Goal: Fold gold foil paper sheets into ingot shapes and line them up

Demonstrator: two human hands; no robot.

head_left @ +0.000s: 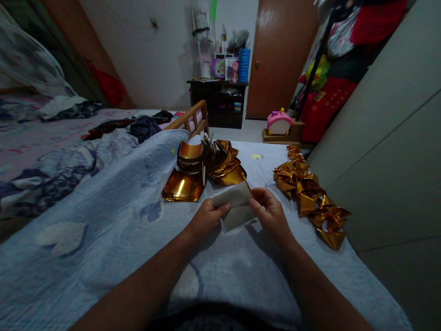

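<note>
Between my two hands is a sheet of foil paper (236, 207), its pale grey side facing me and a crease running across it. A thin strip of gold shows at its upper right corner. My left hand (206, 217) pinches the left edge, thumb on top. At the right edge, my right hand (270, 209) grips with thumb and bent fingers. Just beyond the hands lie stacks of gold foil sheets (184, 184), some curled and fanned out. Over to the right, a row of folded gold foil pieces (306, 191) rests on the blue cover.
A blue patterned bedspread (148, 257) lies under everything. A wooden bed rail (193, 115) rises behind the foil stacks. Rumpled bedding (69, 161) lies to the left. A pale cabinet (396, 161) borders the right side, and a pink toy (279, 123) stands past the far edge.
</note>
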